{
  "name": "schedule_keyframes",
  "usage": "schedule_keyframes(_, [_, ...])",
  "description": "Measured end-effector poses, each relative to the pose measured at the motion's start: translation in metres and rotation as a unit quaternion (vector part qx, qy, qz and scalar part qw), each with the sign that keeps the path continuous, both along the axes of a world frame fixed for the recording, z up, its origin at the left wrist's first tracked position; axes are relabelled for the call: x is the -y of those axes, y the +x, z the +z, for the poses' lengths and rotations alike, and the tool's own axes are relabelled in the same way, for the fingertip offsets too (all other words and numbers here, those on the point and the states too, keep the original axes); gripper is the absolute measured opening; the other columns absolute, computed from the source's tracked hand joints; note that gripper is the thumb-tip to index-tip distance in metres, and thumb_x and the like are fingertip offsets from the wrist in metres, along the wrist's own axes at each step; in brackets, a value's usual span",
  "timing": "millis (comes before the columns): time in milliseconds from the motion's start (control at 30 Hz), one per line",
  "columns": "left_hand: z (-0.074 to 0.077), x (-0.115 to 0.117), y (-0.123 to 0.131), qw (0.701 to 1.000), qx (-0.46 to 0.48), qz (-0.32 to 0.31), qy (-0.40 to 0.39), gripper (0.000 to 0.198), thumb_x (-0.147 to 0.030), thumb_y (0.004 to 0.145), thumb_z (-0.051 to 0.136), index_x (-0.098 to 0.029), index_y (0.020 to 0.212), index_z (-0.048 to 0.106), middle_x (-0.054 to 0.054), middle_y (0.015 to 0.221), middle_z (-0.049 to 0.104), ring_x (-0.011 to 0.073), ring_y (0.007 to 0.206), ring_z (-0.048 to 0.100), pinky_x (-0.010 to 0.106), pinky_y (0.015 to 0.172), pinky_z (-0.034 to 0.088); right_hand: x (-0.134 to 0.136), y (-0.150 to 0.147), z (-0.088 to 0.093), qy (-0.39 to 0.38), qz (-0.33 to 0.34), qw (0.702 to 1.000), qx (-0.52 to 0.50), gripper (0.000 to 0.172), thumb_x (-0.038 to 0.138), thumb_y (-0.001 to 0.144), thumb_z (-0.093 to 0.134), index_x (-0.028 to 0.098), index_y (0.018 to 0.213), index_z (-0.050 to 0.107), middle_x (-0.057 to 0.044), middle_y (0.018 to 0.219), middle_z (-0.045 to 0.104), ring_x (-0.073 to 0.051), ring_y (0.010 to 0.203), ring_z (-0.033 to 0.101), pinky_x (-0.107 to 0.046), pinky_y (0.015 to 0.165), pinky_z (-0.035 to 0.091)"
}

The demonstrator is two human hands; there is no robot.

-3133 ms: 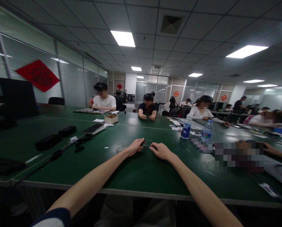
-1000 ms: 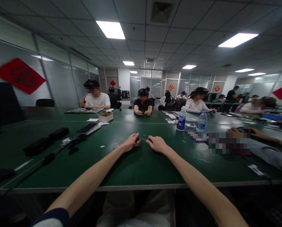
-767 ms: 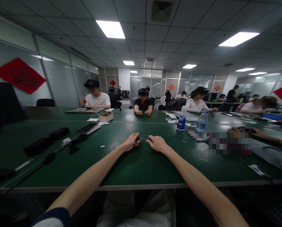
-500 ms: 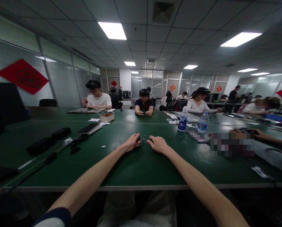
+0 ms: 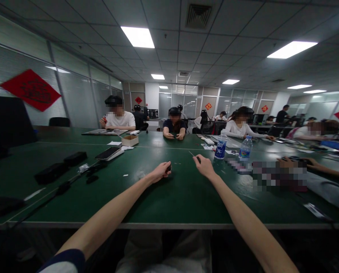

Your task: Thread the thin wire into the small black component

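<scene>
My left hand (image 5: 160, 172) is closed around a small black object (image 5: 169, 167), most of it hidden by the fingers. What kind of object it is cannot be made out. To the right, my right hand (image 5: 205, 167) grips a thin screwdriver (image 5: 191, 154) with a dark handle; its slim metal shaft points up and left, away from me. A gap of bare green table (image 5: 183, 197) separates the two hands, and the shaft's tip is apart from the black object. Both forearms reach over the table's front edge.
Right of my hands stand two bottles, one dark blue (image 5: 220, 148) and one clear (image 5: 245, 148). A phone (image 5: 108, 153) and an open cardboard box (image 5: 130, 140) lie left of centre. Black cases (image 5: 51, 173) and a cable are farther left. A co-worker's arm (image 5: 325, 185) rests at right.
My right hand has moved right and slightly up with the screwdriver, drawing its shaft away from the black object. My left hand stays nearly in place, still closed. The view has shifted slightly.
</scene>
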State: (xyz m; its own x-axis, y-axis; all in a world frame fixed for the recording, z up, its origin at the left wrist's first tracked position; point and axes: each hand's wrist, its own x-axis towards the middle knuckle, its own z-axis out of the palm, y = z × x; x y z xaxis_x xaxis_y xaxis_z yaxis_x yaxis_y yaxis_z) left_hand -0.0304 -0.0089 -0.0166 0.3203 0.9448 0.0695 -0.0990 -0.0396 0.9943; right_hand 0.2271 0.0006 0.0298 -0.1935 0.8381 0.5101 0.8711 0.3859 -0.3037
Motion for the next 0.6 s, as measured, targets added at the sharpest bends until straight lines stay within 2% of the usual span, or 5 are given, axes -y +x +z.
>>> schedule_keyframes(133, [0.003, 0.002, 0.000, 1.000, 0.014, 0.002, -0.007, 0.036, -0.053, 0.083, 0.045, -0.017, 0.081, 0.047, -0.005, 0.055, 0.042, 0.0055, 0.041, 0.032, 0.017, 0.040, 0.021, 0.004, 0.002, -0.002, -0.027, 0.038, 0.998, 0.031, 0.046, 0.051, 0.094, 0.029, 0.020, 0.104, 0.062, -0.006, 0.089, 0.067, -0.017, 0.078, 0.061, -0.025, 0.070, 0.040])
schedule_keyframes(400, [0.008, 0.008, 0.002, 0.999, 0.022, 0.021, -0.020, 0.035, -0.051, 0.083, 0.047, -0.016, 0.078, 0.047, -0.005, 0.051, 0.041, 0.0054, 0.039, 0.032, 0.017, 0.040, 0.022, 0.028, -0.044, -0.011, -0.069, 0.133, 0.981, 0.123, 0.043, 0.054, 0.091, 0.038, 0.022, 0.107, 0.063, -0.006, 0.091, 0.067, -0.017, 0.080, 0.060, -0.023, 0.068, 0.040])
schedule_keyframes(600, [0.005, 0.004, 0.001, 0.999, 0.032, 0.022, -0.026, 0.035, -0.051, 0.084, 0.045, -0.016, 0.081, 0.048, -0.006, 0.050, 0.040, 0.0056, 0.039, 0.031, 0.017, 0.040, 0.022, 0.030, -0.041, -0.009, -0.066, 0.147, 0.979, 0.127, 0.042, 0.053, 0.090, 0.039, 0.023, 0.106, 0.064, -0.005, 0.091, 0.067, -0.016, 0.078, 0.061, -0.023, 0.067, 0.040])
